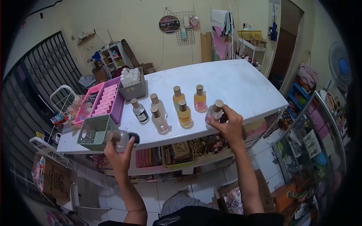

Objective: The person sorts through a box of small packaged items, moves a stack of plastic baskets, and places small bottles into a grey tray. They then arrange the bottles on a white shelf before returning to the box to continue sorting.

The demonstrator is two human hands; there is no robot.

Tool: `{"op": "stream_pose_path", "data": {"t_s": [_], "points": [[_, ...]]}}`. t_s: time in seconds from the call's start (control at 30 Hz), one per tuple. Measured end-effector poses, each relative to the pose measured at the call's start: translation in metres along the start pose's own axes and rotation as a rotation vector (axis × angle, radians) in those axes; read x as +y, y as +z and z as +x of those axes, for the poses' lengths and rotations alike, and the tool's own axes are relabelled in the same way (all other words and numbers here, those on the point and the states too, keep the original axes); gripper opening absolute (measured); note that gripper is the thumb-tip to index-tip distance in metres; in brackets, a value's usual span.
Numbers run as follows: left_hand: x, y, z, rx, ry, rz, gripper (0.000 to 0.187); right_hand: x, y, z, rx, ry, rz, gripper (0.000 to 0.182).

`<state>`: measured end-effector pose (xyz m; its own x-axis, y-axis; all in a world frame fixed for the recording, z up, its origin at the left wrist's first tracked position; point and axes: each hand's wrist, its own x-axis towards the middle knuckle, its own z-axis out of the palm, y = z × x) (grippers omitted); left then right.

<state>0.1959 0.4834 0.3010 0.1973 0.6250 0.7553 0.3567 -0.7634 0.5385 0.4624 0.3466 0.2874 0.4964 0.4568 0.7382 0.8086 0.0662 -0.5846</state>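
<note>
My left hand (118, 152) is wrapped round a clear perfume bottle (122, 138) with a dark label, tipped on its side and blurred, close to the front of a grey-green basket (98, 146). My right hand (230, 126) grips a gold-capped perfume bottle (216, 109) that stands upright near the table's front edge. Between my hands are several more: a clear one with a black label (140, 113), clear bottles (160, 122), yellow bottles (184, 116), and an orange one with a pink label (200, 100).
On the white table (215, 73), a purple basket (118, 101) holds pink packets and a grey basket (134, 90) holds clear bottles. Under the tabletop a shelf carries trays of small goods (177, 153). A glass display case (313, 139) stands to the right.
</note>
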Motion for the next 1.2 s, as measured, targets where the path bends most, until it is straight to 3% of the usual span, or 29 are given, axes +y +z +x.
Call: {"op": "stream_pose_path", "data": {"t_s": [0.07,0.23,0.33,0.53,0.67,0.73,0.87,0.9,0.93,1.0,1.07,1.13,1.2], "points": [[-0.007,0.007,0.013,-0.071,-0.016,0.065,0.035,0.002,0.010,0.008,-0.104,0.072,-0.063,0.042],[-0.032,0.026,0.021,-0.210,0.016,0.126,0.037,0.003,0.024,0.009,-0.016,0.019,-0.075,0.034],[-0.036,0.032,0.027,-0.242,0.009,0.128,0.038,0.001,0.024,0.014,-0.127,0.115,-0.119,0.038],[-0.041,0.040,0.033,-0.264,-0.035,0.078,0.037,0.002,0.028,0.014,-0.112,0.170,-0.097,0.040],[-0.045,0.047,0.026,-0.188,-0.063,0.058,0.043,0.004,0.012,0.002,-0.094,0.199,-0.157,0.051],[-0.045,0.050,0.017,-0.089,-0.060,0.110,0.052,0.014,-0.008,-0.018,0.139,0.122,-0.104,0.054],[-0.080,0.044,-0.005,0.196,-0.120,-0.149,0.046,0.060,-0.077,-0.096,0.469,0.340,-0.108,0.042],[-0.061,0.038,-0.009,0.272,0.013,0.095,0.047,0.072,-0.095,-0.124,0.509,0.407,-0.154,0.042],[-0.047,0.037,-0.020,0.375,0.034,0.078,0.047,0.082,-0.113,-0.154,0.525,0.553,-0.265,0.038],[-0.065,0.012,-0.036,0.387,0.594,0.396,0.043,0.099,-0.146,-0.231,0.518,0.819,-0.400,0.032],[-0.041,0.061,-0.075,0.195,0.565,0.161,0.040,0.138,-0.164,-0.344,0.397,0.768,-0.887,0.032],[-0.013,0.098,-0.148,-0.073,0.418,-0.162,0.036,0.145,-0.169,-0.444,0.300,1.432,-0.606,0.033],[0.028,0.150,-0.219,-0.746,0.046,-0.479,0.032,0.155,-0.153,-0.542,0.213,1.445,-0.600,0.031]]}}
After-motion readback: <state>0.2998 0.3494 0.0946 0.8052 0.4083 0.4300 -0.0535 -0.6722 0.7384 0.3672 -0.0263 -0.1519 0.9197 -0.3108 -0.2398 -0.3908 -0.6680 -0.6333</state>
